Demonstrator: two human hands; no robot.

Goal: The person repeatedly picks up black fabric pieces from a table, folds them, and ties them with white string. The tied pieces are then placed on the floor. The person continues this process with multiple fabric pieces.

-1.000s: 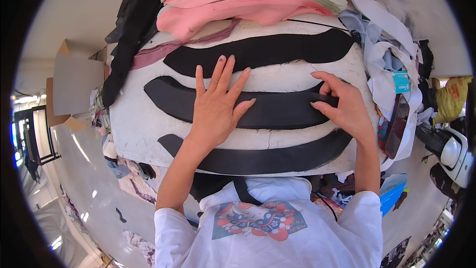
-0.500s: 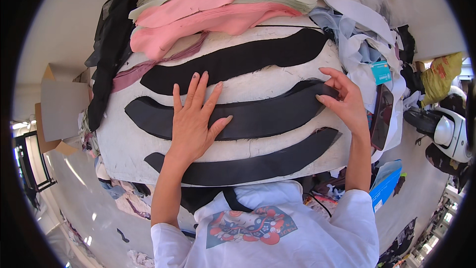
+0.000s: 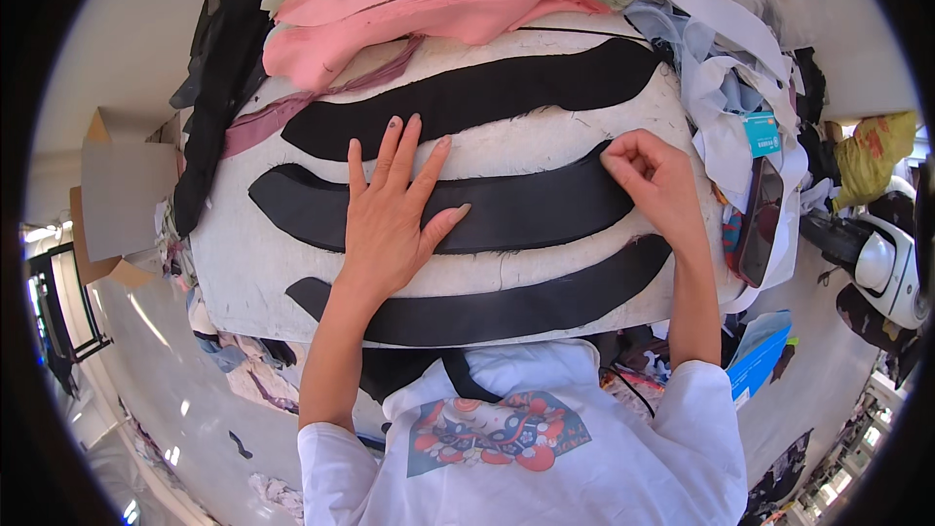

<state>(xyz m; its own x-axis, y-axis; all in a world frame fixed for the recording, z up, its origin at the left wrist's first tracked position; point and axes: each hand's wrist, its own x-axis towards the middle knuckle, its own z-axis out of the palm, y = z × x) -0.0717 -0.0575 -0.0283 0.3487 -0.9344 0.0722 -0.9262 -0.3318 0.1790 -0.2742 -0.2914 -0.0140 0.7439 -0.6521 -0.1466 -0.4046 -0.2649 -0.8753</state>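
Observation:
Three curved black fabric pieces lie one behind another on a pale tabletop (image 3: 234,273). On the middle black fabric piece (image 3: 531,200) my left hand (image 3: 388,219) rests flat, fingers spread, the fingertips reaching toward the far black fabric piece (image 3: 487,93). My right hand (image 3: 654,180) is closed in a pinch at the upper right end of the middle piece, whose edges show more than one layer. Closest to my body is the near black fabric piece (image 3: 526,307), with frayed threads at its right end.
Stacked pink fabric pieces (image 3: 409,10) fill the far side. Black cloth (image 3: 229,78) hangs at the left. White strips (image 3: 726,107), a teal card (image 3: 762,134) and a dark phone (image 3: 762,219) lie at the right edge. A cardboard box (image 3: 127,195) stands beyond the left.
My right hand has closed at the middle piece's right end, and its loose upper layer there now lies flatter. My left hand stays spread on the piece. The whole view has shifted slightly.

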